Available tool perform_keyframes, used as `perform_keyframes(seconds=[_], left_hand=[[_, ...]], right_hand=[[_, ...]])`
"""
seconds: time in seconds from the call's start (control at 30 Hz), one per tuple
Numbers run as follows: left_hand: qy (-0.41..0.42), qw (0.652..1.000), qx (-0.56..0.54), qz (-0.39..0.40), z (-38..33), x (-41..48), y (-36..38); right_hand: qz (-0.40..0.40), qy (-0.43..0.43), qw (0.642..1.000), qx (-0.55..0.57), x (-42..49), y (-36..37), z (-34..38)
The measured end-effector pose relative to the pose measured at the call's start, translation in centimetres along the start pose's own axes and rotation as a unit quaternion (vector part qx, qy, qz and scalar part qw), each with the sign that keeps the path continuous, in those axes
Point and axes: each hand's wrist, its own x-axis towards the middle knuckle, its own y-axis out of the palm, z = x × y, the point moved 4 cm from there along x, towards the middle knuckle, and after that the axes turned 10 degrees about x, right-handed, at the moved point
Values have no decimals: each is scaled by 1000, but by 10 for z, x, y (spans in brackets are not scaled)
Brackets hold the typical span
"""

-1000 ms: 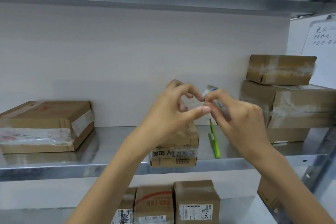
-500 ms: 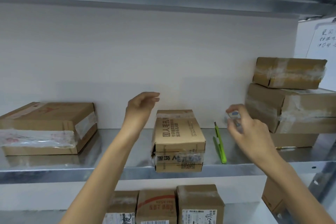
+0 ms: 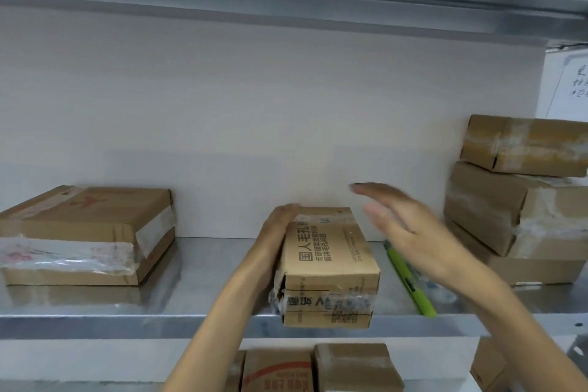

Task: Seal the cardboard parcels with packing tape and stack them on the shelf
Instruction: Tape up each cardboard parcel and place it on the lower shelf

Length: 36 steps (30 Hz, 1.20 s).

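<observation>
Parcel [image 3: 331, 261] touches flat left fingers [image 3: 284, 212]; right fingers [image 3: 378, 191] spread wide, just beside it.

Brown parcel [image 3: 331, 251]; lime-green pen [image 3: 410, 283]
</observation>
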Motion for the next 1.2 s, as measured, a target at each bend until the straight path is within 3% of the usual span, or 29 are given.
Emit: perform_keyframes(seconds=[0.07,0.13,0.23,0.33,0.4,0.47,0.53,0.6,0.63,0.77,0.87,0.97,1.07,1.2], left_hand=[[36,999,-13,33,6,2,-1],[20,1000,-1,17,13,3,0],[50,998,24,25,11,2,5],[51,998,13,20,0,3,3],[45,998,-25,40,3,3,0],[17,998,-53,27,4,0,1],[14,996,-85,39,7,-8,0],[20,989,-133,62,7,-19,6],[25,988,-137,67,8,-25,8],[-13,986,-142,89,21,-37,19],[62,998,-22,24,24,-38,17],[145,989,-22,-28,-3,-44,2],[174,984,-2,26,-19,-48,2],[196,978,9,68,-9,-53,9]], right_hand=[[132,-15,991,-6,19,40,28],[232,-6,970,-78,26,71,30],[262,22,955,-136,25,75,18],[234,53,958,-154,20,67,19],[175,82,974,-121,13,58,18],[68,94,993,-18,3,47,13],[-45,105,982,152,-8,39,4],[-81,115,944,299,-15,39,-4],[-69,108,939,318,-17,39,-4],[-7,72,972,223,-7,21,9],[73,59,989,118,6,24,23],[140,-16,990,-14,18,44,42],[166,-12,981,-101,29,50,41],[199,8,979,-47,23,42,26]])
